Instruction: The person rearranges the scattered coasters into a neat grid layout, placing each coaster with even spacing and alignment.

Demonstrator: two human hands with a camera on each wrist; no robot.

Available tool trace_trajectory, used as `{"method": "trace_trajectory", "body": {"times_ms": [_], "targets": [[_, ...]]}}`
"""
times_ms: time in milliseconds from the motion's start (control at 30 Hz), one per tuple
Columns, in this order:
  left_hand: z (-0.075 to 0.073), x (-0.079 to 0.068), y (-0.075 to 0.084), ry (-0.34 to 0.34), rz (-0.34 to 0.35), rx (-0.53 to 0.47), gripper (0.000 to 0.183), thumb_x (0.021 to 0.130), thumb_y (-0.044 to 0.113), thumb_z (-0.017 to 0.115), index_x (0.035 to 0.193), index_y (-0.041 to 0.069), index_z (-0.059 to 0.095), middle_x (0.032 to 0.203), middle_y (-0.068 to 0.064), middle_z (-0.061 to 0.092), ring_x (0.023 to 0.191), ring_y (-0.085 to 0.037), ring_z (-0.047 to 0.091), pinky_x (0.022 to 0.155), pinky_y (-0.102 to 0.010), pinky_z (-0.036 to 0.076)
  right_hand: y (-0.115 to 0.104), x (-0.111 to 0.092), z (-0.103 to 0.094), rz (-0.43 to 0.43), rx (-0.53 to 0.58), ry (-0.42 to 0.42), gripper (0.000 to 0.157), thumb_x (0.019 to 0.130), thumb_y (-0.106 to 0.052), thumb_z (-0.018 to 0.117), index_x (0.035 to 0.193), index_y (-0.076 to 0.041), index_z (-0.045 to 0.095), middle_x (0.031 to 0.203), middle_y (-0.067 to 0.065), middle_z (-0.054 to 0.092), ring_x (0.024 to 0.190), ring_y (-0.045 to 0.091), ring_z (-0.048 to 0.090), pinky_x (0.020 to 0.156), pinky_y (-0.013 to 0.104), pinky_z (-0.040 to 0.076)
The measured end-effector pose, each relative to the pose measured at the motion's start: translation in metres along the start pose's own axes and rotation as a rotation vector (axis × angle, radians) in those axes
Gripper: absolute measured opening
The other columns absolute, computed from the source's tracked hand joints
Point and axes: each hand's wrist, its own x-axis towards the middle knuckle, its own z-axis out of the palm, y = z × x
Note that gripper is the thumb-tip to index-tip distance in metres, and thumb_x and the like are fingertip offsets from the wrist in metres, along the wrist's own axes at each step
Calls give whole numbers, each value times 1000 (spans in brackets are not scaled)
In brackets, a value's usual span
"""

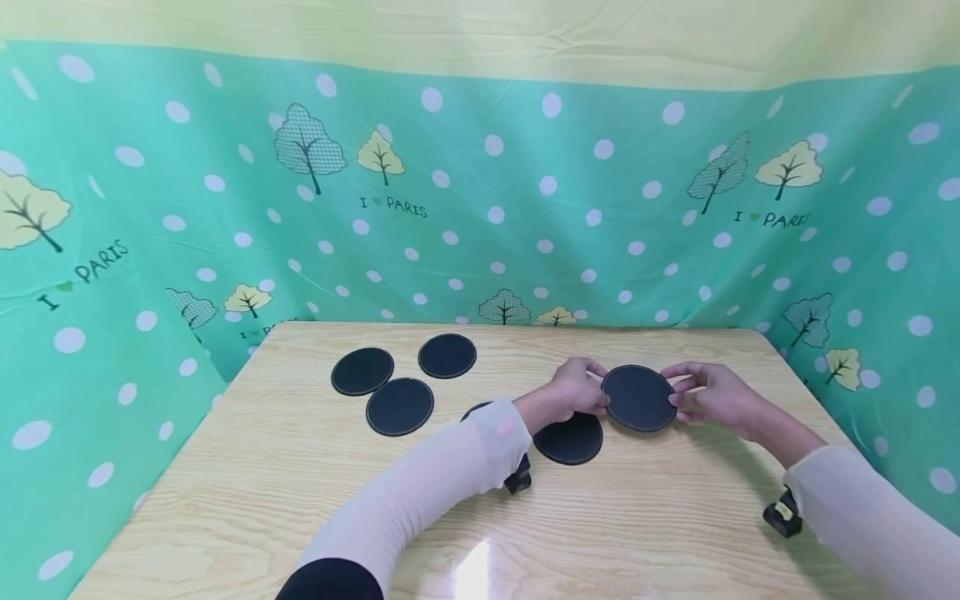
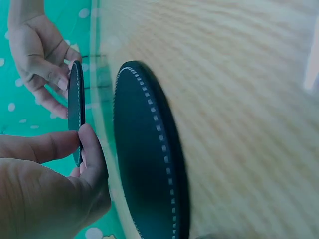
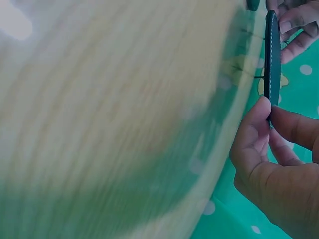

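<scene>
A round black coaster [image 1: 639,398] with a stitched edge is held between both hands, raised off the table. My left hand [image 1: 576,388] pinches its left edge between thumb and fingers, and my right hand [image 1: 712,396] pinches the right edge. From the left wrist, this coaster [image 2: 75,107] appears nearly edge-on, as does the coaster [image 3: 272,62] in the right wrist view. Just below my left hand, another black coaster [image 1: 568,440] lies on the table, partly covered by that hand. A further coaster [image 1: 474,409] is mostly hidden behind the left sleeve.
On the left half of the wooden table [image 1: 247,483] lie three more black coasters: one at the back [image 1: 447,356], one farther left [image 1: 363,371] and one nearer [image 1: 400,407]. A green dotted curtain [image 1: 465,200] hangs behind and beside the table.
</scene>
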Motion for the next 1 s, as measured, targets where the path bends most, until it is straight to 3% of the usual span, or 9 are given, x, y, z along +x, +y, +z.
{"method": "trace_trajectory", "body": {"times_ms": [500,1000], "targets": [[0,-2,-7,-66,-18,39,37,78,-26,70,106,-2,61,90,-11,59,70,-25,69,64,-32,64,7,-8,6,33,-11,-22,51,95,11,59,143,12,43,111,21,51,89,21,65,76,36,63],[3,-18,0,-35,-1,259,31,76,-23,76,99,-6,63,86,-9,58,71,-28,74,60,-28,63,10,-10,10,60,-2,-48,50,94,12,60,141,13,43,108,20,50,83,21,64,72,35,63]]}}
